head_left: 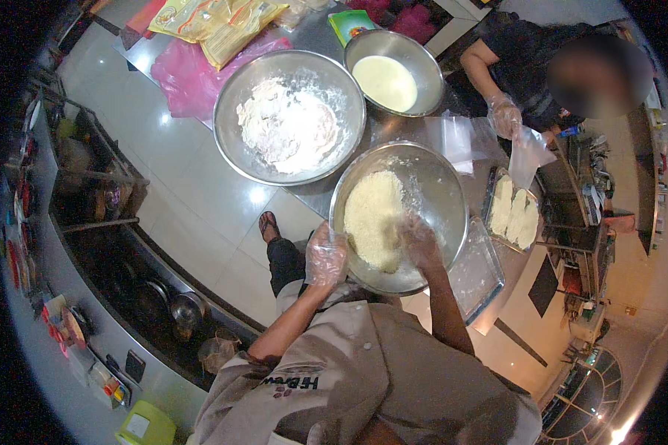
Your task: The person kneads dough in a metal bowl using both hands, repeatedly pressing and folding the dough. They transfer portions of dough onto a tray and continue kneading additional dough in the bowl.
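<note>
My left hand (327,256), in a clear plastic glove, grips the left rim of a steel mixing bowl (451,183) at the table's near edge. A heap of pale yellow breadcrumb-like coating (374,206) lies in the bowl's left part. Inside, at the right edge of the heap, my right hand (420,239) is blurred; whether its fingers hold anything cannot be made out. Beyond stands a larger steel bowl with white flour (289,130), lumpy in places. Beside it a smaller steel bowl holds a pale creamy liquid (385,83).
A metal tray (481,267) lies right of my bowl; another holds long coated pieces (513,214). A co-worker's gloved hand (505,115) holds a clear plastic bag (529,158) above it. Plastic sheets (451,139), a pink bag (186,78) and a yellow packet (222,33) lie around the bowls.
</note>
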Motion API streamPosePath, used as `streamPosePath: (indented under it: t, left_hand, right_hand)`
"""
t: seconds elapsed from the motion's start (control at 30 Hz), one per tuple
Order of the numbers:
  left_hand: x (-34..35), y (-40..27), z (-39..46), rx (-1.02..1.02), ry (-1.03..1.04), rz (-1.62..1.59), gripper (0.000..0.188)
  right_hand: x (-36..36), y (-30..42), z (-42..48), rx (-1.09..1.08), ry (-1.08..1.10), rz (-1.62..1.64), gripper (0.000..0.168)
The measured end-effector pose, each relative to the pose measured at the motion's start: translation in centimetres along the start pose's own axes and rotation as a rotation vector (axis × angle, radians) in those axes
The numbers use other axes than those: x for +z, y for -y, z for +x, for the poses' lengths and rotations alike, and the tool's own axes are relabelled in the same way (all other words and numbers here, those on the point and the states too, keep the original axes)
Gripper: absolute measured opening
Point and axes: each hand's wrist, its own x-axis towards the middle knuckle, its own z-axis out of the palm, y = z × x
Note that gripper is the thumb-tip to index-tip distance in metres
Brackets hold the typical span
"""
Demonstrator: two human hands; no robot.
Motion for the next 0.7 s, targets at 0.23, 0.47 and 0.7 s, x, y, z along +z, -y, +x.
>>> streamPosePath:
  t: [0.23,0.47,0.7]
  left_hand:
    - [-0.3,0.4,-0.1,0.0,0.055,0.049,0.013]
    - [-1.5,-3.1,-1.5,-0.259,0.17,-0.282,0.014]
    - [-1.5,-2.2,-0.4,-0.163,0.128,-0.161,0.012]
  right_hand:
    - [9.9,-1.8,9.7,-0.204,-0.504,-0.361,0.064]
    - [10.7,-1.4,9.6,-0.1,-0.396,-0.447,0.064]
    - [10.3,-3.8,11.6,-0.315,-0.61,-0.908,0.055]
